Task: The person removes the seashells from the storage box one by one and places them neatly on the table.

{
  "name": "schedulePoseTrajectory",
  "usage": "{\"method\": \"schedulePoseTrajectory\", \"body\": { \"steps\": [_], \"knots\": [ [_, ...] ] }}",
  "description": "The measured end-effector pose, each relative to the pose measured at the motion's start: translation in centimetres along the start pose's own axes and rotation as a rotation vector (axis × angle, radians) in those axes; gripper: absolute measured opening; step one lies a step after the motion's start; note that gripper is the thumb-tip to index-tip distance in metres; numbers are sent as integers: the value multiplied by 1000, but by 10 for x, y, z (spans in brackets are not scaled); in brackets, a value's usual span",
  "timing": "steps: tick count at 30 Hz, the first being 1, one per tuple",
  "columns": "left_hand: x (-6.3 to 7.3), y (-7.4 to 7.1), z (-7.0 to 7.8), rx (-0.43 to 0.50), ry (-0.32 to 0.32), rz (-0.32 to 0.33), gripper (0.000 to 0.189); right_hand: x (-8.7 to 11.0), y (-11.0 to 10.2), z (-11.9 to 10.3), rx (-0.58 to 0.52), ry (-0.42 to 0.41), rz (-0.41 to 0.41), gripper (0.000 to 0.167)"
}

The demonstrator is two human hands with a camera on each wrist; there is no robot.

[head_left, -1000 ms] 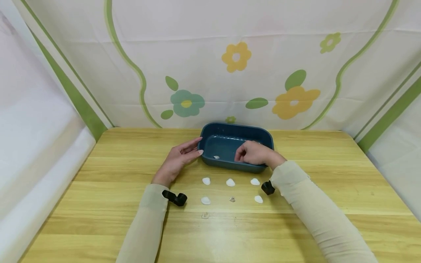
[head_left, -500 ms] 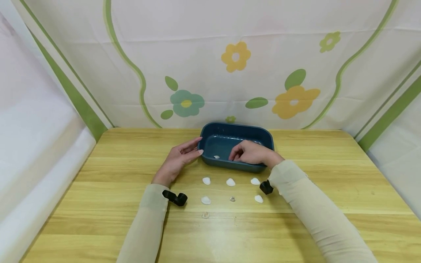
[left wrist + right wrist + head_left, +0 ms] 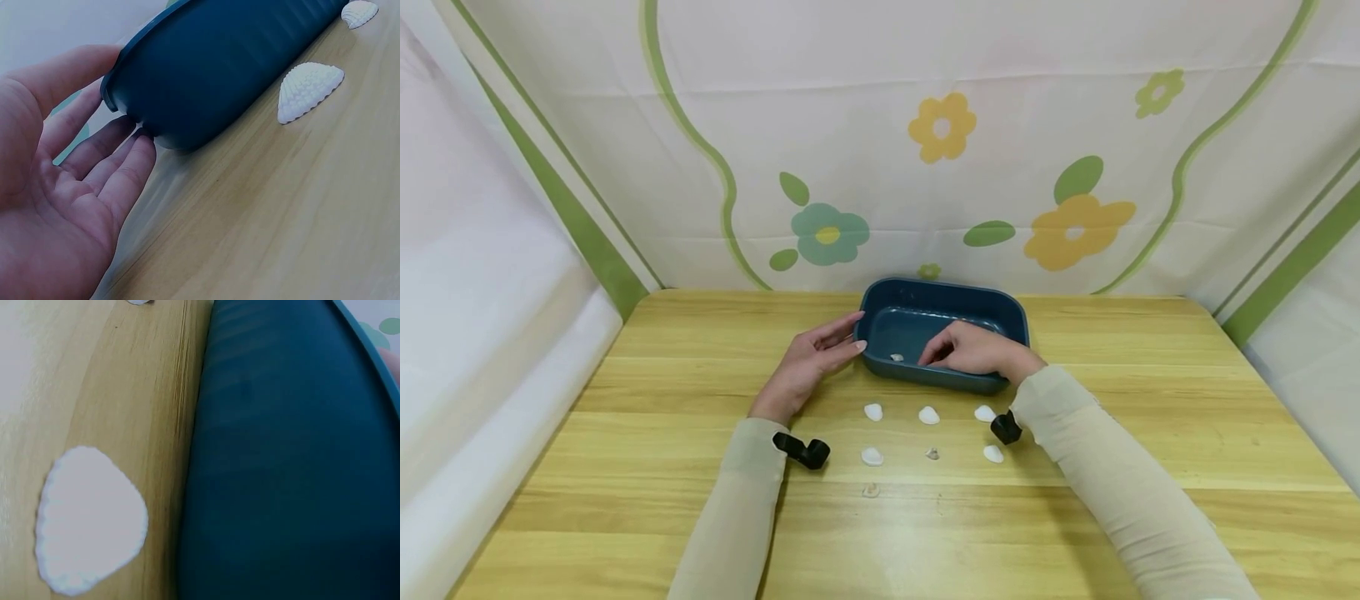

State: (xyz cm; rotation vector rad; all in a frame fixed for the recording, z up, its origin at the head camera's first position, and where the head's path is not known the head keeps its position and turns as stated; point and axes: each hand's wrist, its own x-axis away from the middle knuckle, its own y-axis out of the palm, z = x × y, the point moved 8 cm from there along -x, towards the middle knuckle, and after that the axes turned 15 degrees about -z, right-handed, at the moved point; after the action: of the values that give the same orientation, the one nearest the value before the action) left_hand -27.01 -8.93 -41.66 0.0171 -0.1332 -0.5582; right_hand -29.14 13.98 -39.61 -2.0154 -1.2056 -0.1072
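A dark blue rectangular plastic basin [image 3: 940, 382] stands near the back of the table. At its left end my left hand [image 3: 801, 367] holds it, thumb at the rim and fingertips against the outer wall, as the left wrist view shows. My right hand [image 3: 973, 348] reaches over the front wall into the basin, fingers bent down towards the floor; whether they pinch anything is hidden. A small shell [image 3: 897, 357] lies inside, left of those fingers. In front of the basin, white ribbed seashells [image 3: 928, 415] lie in rows, including one [image 3: 310, 91] near the left hand.
A small greyish shell [image 3: 932, 454] and a pale brownish one [image 3: 871, 491] lie nearer the front among the white shells. Behind the basin hangs a flowered cloth [image 3: 895, 183]. Both wrists wear black camera mounts [image 3: 805, 451].
Inside the basin, my right hand has slid slightly left, closer to the small shell. The left hand, the basin and the shells on the table stay in place.
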Motion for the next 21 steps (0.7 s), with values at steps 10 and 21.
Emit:
{"method": "schedulePoseTrajectory", "body": {
  "steps": [10,21],
  "knots": [
    [1,0,1,1,3,5,57,-5,0,0,-60,16,27,25],
    [0,0,0,-5,-5,11,56,-5,1,1,-63,61,36,32]
  ]
}}
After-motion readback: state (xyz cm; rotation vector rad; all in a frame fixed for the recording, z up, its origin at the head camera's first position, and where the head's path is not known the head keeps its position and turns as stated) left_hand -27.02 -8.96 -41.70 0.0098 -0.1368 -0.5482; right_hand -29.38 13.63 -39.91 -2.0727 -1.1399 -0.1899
